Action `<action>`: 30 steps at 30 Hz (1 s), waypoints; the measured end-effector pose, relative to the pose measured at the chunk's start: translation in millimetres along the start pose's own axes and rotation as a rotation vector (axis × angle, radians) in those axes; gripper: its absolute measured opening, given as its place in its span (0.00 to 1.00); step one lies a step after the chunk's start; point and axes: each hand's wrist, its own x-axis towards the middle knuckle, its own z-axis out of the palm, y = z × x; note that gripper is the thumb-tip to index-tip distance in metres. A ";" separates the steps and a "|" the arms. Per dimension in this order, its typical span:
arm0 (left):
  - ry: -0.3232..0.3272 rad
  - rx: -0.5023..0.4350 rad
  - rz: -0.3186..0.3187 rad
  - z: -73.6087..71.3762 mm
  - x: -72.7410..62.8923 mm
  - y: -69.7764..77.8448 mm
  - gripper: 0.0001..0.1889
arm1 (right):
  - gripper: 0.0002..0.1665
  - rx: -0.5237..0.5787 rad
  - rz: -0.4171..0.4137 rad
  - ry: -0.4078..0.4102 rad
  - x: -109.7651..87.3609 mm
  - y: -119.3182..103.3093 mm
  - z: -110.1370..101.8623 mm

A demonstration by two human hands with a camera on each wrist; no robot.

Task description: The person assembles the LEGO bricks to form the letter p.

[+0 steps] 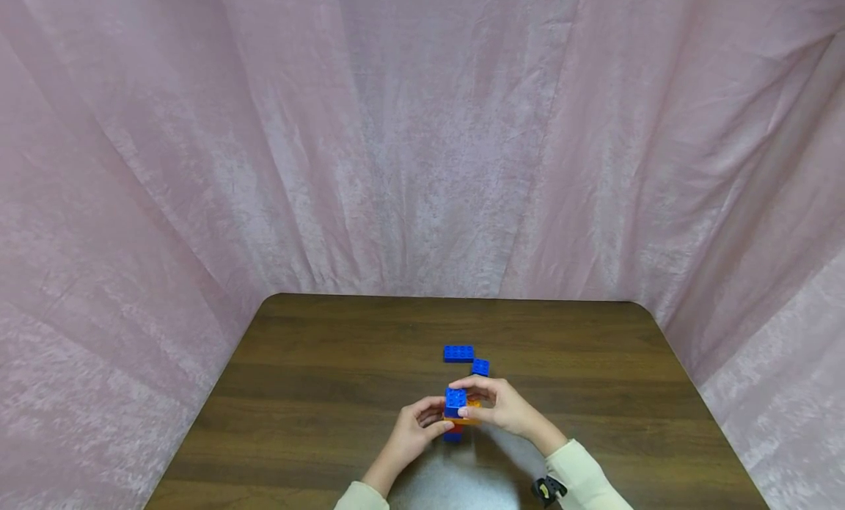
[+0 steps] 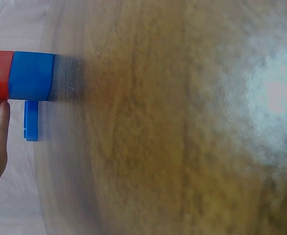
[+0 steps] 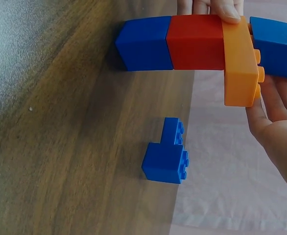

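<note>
A stack of toy building bricks stands upright on the table, with a blue brick (image 3: 146, 44) at the bottom, a red brick (image 3: 196, 44) above it and a wider orange brick (image 3: 238, 63) over that. My left hand (image 1: 416, 431) holds the stack from the left, its thumb on the orange brick and its fingers behind. Between thumb and fingers, my right hand (image 1: 502, 407) pinches another blue brick (image 1: 455, 401) at the top of the orange one. A thin gap shows between these two in the right wrist view, and orange studs stay bare beside it.
Beyond the stack lie a longer blue brick (image 1: 458, 354) and a small blue brick (image 1: 480, 367), close together. The wooden table (image 1: 317, 392) has a pink curtain (image 1: 422, 143) hanging behind it and at both sides. Light glares off the table's near part.
</note>
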 end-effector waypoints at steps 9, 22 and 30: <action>0.014 -0.008 -0.030 0.4 1.6 1.6 0.16 | 0.22 0.025 0.038 0.036 2.1 1.6 2.8; 0.020 -0.026 -0.027 2.0 0.2 2.5 0.16 | 0.20 0.012 0.038 0.074 0.4 4.2 7.4; 0.012 -0.023 -0.039 2.7 -0.4 2.8 0.16 | 0.21 0.030 0.068 0.089 -2.2 5.0 8.7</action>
